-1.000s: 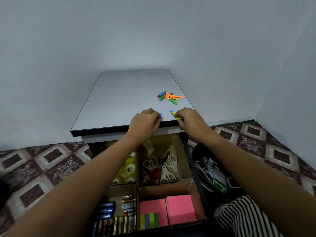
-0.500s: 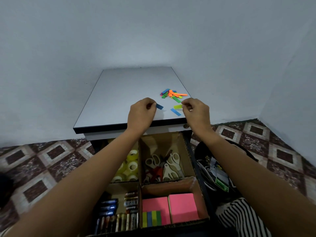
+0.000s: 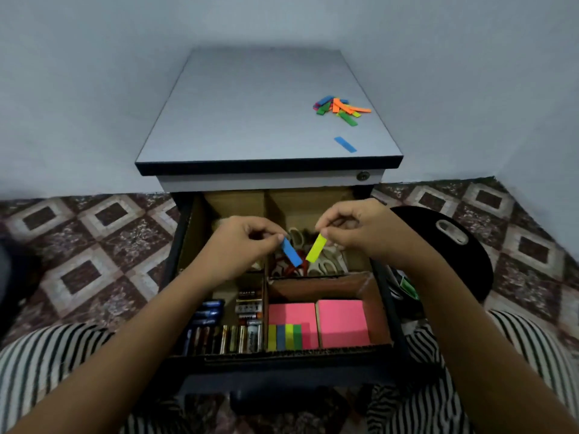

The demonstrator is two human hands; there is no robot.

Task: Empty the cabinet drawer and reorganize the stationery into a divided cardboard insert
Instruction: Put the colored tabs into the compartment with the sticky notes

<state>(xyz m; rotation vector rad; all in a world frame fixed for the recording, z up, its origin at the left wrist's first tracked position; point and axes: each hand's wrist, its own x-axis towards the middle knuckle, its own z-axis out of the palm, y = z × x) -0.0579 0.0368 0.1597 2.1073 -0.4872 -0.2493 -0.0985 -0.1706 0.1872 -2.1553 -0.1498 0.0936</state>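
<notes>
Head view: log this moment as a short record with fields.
left hand: pinches a blue sticky flag above the scissors
right hand: pinches a yellow-green sticky flag beside the blue one
cabinet top: pile of coloured flags; one loose blue flag nearer the front edge
cardboard insert: batteries front left, pink sticky-note pads front right, scissors behind the pads
task state: both held flags not yet set down

We are finding no writing clear enough to read here. The batteries point(image 3: 233, 335) are showing printed labels on their casings, but the letters are blurring too much for us to make out.
</notes>
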